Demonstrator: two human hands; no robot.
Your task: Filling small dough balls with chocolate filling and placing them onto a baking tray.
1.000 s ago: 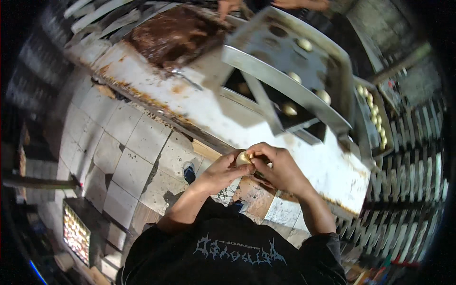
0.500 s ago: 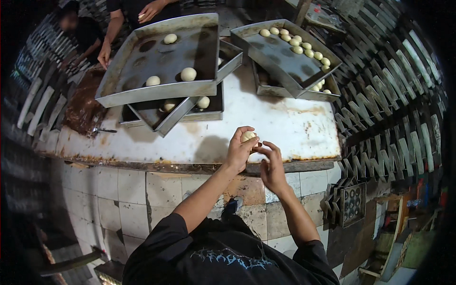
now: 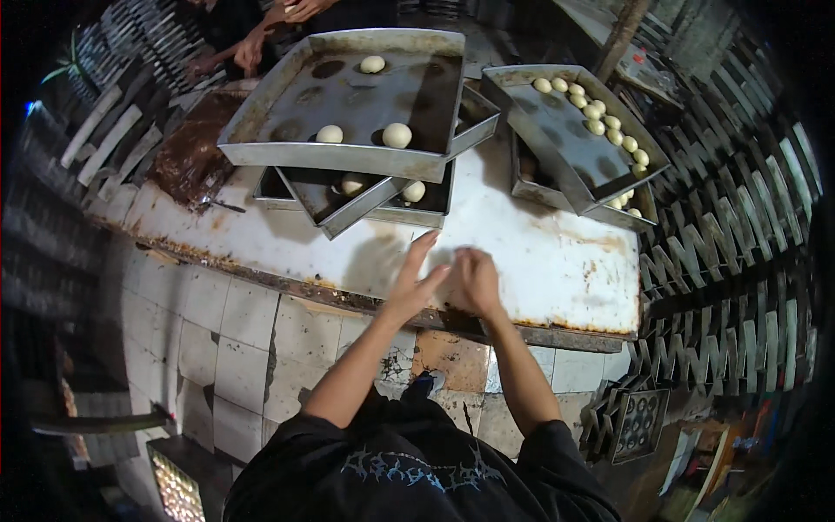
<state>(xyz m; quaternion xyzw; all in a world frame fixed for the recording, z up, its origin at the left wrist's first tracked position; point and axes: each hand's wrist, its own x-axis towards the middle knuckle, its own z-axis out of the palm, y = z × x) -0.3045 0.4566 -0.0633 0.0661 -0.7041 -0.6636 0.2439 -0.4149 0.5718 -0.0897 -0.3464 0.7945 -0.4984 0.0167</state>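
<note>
Above the front part of the white tabletop [image 3: 539, 261], my left hand [image 3: 410, 285] is open, thumb and fingers apart, with nothing visible in it. Close to its right, my right hand [image 3: 478, 280] is slightly blurred, its fingers curled inward; whatever they hold, if anything, is hidden. The pale dough ball from before does not show. Beyond my hands, a large metal tray [image 3: 330, 161] holds a few dough balls, among them one near its front wall [image 3: 397, 136]. It rests crosswise on other trays, where more dough balls [image 3: 414, 191] show.
At the right, another stacked tray [image 3: 570, 187] carries several small dough balls [image 3: 595, 127]. Brown paste [image 3: 196, 152] covers the table's left end, beside a dark-handled tool [image 3: 224, 205]. Another person's hands [image 3: 252, 48] work at the far left. A moulded pan [image 3: 639, 424] stands low at the right.
The dough ball held in my left hand is no longer visible. My hands have parted, the left opening and the right curling. The view has shifted, so the trays appear farther right.
</note>
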